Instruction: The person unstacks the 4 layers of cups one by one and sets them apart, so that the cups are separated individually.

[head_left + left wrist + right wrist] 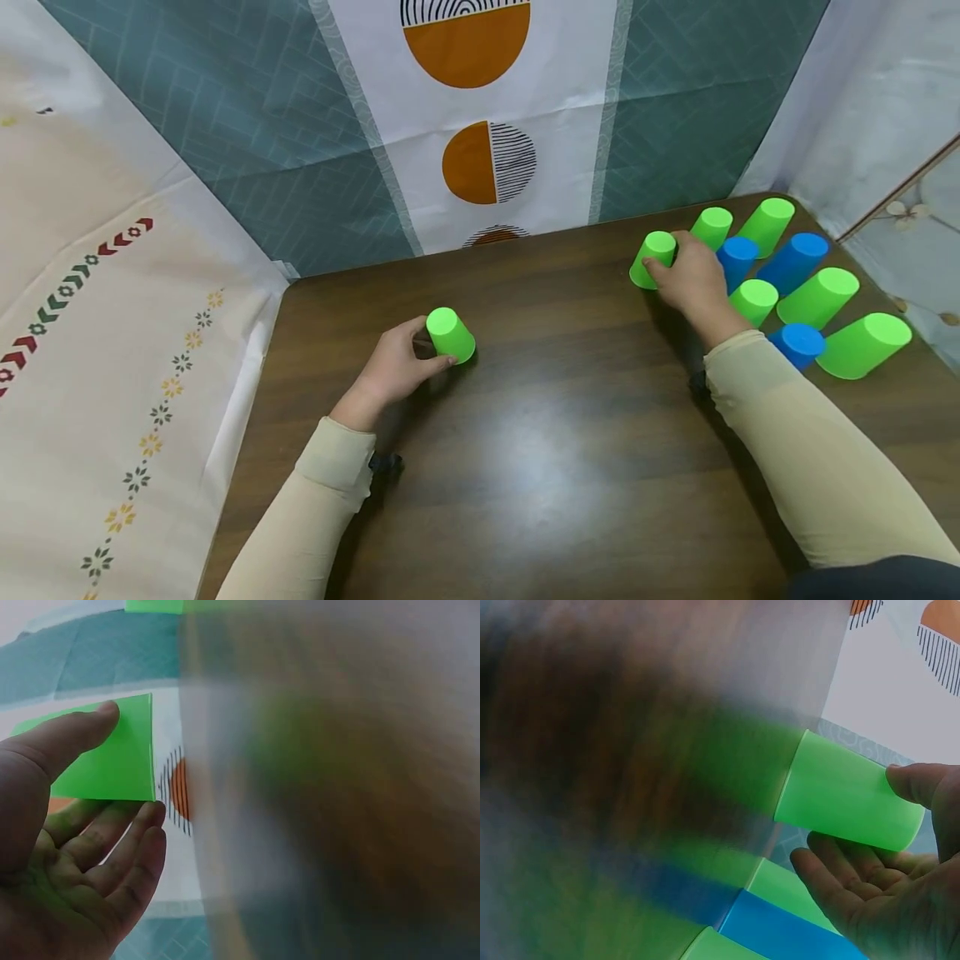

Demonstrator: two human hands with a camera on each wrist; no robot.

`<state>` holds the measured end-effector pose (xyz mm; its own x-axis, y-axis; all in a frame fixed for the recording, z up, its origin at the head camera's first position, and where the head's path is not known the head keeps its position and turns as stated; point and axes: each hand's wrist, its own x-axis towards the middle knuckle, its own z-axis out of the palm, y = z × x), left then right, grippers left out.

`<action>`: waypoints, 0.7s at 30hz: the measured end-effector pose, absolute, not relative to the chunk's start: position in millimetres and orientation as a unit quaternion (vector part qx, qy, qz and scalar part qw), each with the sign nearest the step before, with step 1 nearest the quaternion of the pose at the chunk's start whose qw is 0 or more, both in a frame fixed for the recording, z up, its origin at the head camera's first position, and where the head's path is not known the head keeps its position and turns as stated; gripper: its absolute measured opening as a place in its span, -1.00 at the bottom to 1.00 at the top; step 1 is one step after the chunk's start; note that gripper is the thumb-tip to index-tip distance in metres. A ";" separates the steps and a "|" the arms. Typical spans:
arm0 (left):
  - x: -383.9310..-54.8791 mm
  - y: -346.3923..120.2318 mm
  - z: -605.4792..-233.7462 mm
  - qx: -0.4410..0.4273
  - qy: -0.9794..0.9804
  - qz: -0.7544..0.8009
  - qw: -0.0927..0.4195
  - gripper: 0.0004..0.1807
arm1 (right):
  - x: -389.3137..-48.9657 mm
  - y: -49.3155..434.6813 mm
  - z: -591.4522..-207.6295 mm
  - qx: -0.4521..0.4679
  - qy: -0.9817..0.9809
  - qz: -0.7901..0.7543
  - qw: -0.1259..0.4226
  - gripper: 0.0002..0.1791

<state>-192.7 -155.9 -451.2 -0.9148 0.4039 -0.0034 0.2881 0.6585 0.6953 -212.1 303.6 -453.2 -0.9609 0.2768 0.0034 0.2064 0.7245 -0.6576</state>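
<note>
Near the middle of the table my left hand (397, 361) holds an upside-down green cup (451, 336), thumb on the near side and fingers on the far side. That green cup (127, 757) appears between thumb and fingers in the left wrist view, its rim against the tabletop. At the far right my right hand (693, 279) grips another upturned green cup (651, 265) between thumb and fingers. The right wrist view shows this green cup (847, 791) with its rim touching or very near the table; I cannot tell which.
Several upturned green cups (864, 346) and blue cups (793, 263) stand grouped at the right of the brown wooden table (540, 467), around my right wrist. A patterned cloth (300, 125) hangs behind the far edge. Pale fabric (150, 333) borders the left.
</note>
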 end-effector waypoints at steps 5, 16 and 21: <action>-206.7 -132.9 -446.8 0.199 0.908 0.361 0.078 -0.49 | -212.9 303.8 -455.6 -0.129 -0.928 0.346 0.049 -0.15; -237.2 -74.6 -442.0 0.213 0.908 0.353 0.071 -0.38 | -214.8 304.8 -452.1 -0.124 -0.929 0.345 0.052 -0.17; -248.4 -45.0 -443.0 0.215 0.907 0.354 0.072 -0.33 | -213.4 307.5 -453.8 -0.120 -0.929 0.346 0.052 -0.19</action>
<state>-248.4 -45.0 -443.0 -0.8970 0.4415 0.0216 0.3394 0.6567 0.6735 -213.4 307.5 -453.8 -0.9655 0.2601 0.0139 0.1876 0.7314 -0.6556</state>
